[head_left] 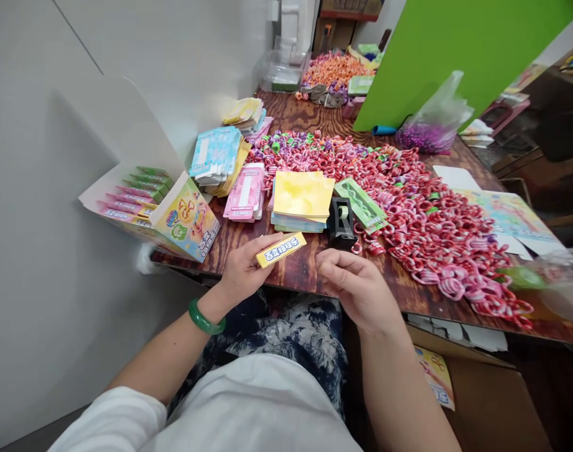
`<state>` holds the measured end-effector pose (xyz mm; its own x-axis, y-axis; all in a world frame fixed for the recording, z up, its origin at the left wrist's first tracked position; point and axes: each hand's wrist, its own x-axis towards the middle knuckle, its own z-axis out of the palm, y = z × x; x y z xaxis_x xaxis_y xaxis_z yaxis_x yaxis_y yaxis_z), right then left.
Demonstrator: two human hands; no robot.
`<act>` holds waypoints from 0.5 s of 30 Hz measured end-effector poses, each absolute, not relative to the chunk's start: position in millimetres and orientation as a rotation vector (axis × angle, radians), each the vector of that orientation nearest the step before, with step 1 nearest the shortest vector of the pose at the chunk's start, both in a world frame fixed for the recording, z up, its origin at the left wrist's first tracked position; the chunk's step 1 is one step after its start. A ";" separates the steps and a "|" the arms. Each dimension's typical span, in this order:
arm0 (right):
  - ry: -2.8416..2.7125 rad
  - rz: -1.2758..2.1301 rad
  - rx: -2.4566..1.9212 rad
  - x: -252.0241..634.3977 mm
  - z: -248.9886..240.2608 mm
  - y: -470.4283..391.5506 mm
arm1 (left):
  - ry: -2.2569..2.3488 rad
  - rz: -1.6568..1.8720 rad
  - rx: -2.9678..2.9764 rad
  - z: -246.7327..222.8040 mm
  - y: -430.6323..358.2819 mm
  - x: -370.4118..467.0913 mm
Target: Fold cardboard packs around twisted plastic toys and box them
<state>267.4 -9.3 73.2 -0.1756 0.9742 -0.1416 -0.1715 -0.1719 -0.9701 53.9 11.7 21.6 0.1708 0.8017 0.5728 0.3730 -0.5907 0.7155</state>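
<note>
A small yellow box (281, 249) with blue and white lettering on its narrow side is in my left hand (245, 269), just over the table's front edge. To its right, my right hand (354, 285) has its fingers pressed together near the tape dispenser (341, 225); whatever they may pinch is too small to make out. Behind the box lies a stack of yellow and blue cards (302, 198). Left of that stack are pink cards (246, 193). A green package with a clear window (362, 204) leans beside the dispenser.
A large pile of red and pink rings (408, 207) covers the table's middle and right. An open display carton (187, 220) with packages stands at the left by the wall. Blue card stacks (215, 152), a green panel (460, 56) and a plastic bag (430, 125) are farther back.
</note>
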 end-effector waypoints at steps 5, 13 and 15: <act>-1.020 1.630 -1.055 236.4 84.4 -13.3 | 1.080 1.401 2.143 21.3 10.4 62.9; -1.073 1.500 -1.154 231.4 60.4 -2.6 | 1.103 1.392 2.124 26.7 3.1 67.6; -1.184 1.262 -1.259 231.5 51.0 -0.6 | 1.121 1.390 2.069 29.4 1.2 68.7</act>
<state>231.5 -0.6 51.0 -0.0059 0.9977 -0.0682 0.0043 -0.0681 -0.9977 68.7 1.2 29.4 0.1811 0.7978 0.5751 0.3935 -0.5947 0.7011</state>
